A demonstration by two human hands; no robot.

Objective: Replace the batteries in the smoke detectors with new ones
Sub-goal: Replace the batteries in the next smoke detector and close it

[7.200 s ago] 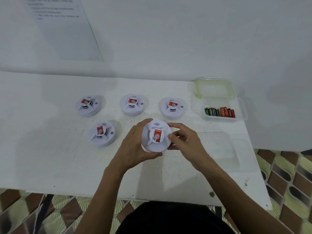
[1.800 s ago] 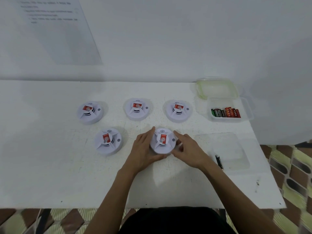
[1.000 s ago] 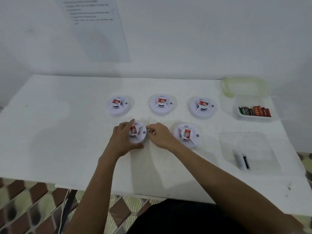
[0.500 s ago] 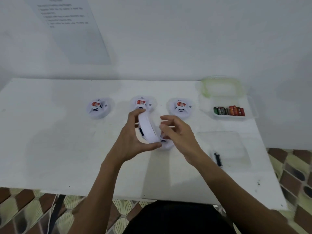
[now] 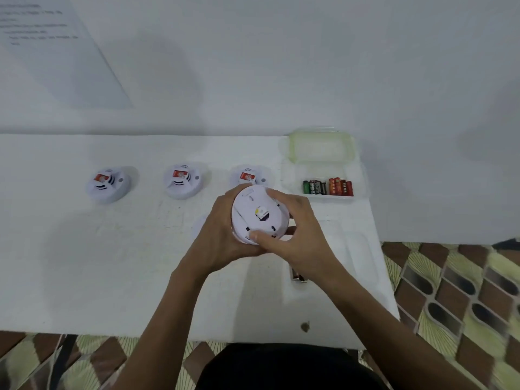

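Note:
Both hands hold a white smoke detector [image 5: 257, 216] above the table, turned so its back faces me. My left hand [image 5: 222, 235] grips its left side and my right hand [image 5: 292, 235] grips its right side, thumb on the lower rim. Three more detectors lie face up in a back row: one on the left [image 5: 107, 184], one in the middle [image 5: 183, 181], one partly behind the held one [image 5: 249, 175]. Another detector is mostly hidden under my hands. A clear box [image 5: 360, 190] holds several green and red batteries [image 5: 327, 187].
The box's green-rimmed lid [image 5: 320, 144] lies behind it. A clear flat tray [image 5: 357, 257] sits at the right with a loose battery [image 5: 297, 275] peeking from under my right wrist. The table edge [image 5: 382, 263] drops to a patterned floor.
The front-left detector was lifted off the table and has turned over in my hands, from edge-on to back side up. My right hand now grips it too.

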